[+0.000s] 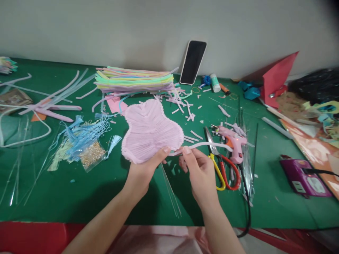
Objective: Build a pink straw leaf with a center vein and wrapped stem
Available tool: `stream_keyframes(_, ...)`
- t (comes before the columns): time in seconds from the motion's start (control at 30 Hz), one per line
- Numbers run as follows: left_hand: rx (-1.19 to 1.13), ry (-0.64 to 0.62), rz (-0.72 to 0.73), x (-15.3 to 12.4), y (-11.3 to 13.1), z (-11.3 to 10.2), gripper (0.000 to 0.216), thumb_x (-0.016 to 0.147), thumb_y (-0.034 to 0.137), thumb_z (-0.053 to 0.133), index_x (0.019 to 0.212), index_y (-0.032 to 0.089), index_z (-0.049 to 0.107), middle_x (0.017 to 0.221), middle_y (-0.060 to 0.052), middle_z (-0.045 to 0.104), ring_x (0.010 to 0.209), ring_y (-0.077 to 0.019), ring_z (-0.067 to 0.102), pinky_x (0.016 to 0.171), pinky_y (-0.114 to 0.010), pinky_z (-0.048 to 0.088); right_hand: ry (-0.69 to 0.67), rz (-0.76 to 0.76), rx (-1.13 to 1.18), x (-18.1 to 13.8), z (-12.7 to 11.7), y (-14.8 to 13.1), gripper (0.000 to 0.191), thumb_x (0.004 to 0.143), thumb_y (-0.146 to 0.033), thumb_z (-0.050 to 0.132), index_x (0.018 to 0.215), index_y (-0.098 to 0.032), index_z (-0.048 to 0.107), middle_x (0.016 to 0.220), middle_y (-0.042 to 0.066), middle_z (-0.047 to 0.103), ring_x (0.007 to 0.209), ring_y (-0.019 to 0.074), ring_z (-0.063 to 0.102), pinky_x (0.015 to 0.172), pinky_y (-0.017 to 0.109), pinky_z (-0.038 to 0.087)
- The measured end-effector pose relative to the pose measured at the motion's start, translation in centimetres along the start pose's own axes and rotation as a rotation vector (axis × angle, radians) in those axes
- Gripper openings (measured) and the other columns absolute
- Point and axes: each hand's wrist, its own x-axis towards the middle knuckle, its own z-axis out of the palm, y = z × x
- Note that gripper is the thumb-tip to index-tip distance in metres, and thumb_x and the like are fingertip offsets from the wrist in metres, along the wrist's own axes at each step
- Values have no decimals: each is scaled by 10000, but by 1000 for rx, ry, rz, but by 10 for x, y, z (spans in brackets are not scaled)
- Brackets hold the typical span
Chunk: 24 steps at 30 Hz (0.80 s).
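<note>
My left hand (144,173) grips the lower edge of a lilac wavy-edged panel (152,130), its thumb on top. The panel looks built from rows of pipe cleaners with a fuzzy border. Between thumb and fingers, my right hand (200,171) pinches a lilac pipe cleaner (203,144) close to the panel's lower right edge. The strip's free end reaches right, over the scissors and up to the pink glue gun (235,143). Red-and-yellow-handled scissors (218,162) lie beside my right hand, blades pointing away. Fingers under the panel are mostly hidden.
Behind lies a bundle of pastel pipe cleaners (135,80), with a phone (193,62) leaning on the wall. Blue tassels (79,132) and a bag of gold beads (92,155) are left. Lilac offcuts (189,109) litter the green table. A purple box (304,176) stands right.
</note>
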Motion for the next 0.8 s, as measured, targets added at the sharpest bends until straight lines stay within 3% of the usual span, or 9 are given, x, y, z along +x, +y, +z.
stream_keyframes(0.27, -67, -53, -2, 0, -1, 0, 258, 766, 400, 701, 883, 172, 669, 963, -75, 717, 828, -222, 677, 588, -284, 572, 39, -25, 89, 3, 1, 1, 229, 758, -377, 744, 695, -179, 649, 585, -44, 541, 507, 69, 412, 502, 206, 350)
stream_keyframes(0.4, -59, 21, -56, -1, 11, 1, 187, 723, 310, 727, 816, 166, 651, 888, -55, 713, 782, -213, 687, 619, -290, 582, -37, -38, 46, 1, 0, -1, 247, 767, -401, 724, 690, -183, 638, 553, -46, 539, 489, 72, 417, 497, 204, 369)
stream_keyframes(0.53, -53, 37, -80, -2, 22, 4, 76, 710, 218, 714, 734, 184, 651, 829, -36, 698, 775, -192, 679, 656, -269, 572, -162, -41, -44, -2, 0, -1, 174, 754, -351, 734, 725, -187, 685, 677, 4, 650, 593, 113, 546, 553, 225, 441)
stream_keyframes(0.63, -68, 26, -67, -2, 21, 3, 61, 708, 180, 712, 702, 178, 651, 746, -13, 662, 658, -146, 636, 600, -241, 554, -114, -39, -93, -2, 0, 0, 175, 754, -355, 730, 738, -183, 705, 719, 29, 698, 647, 144, 608, 585, 247, 481)
stream_keyframes(0.8, -87, 8, -3, 0, 6, 0, 136, 723, 227, 751, 807, 160, 667, 742, 6, 654, 632, -117, 612, 572, -214, 544, 19, -72, -189, -2, 0, -5, 221, 701, -372, 753, 636, -172, 685, 565, 1, 657, 503, 117, 559, 491, 229, 455)
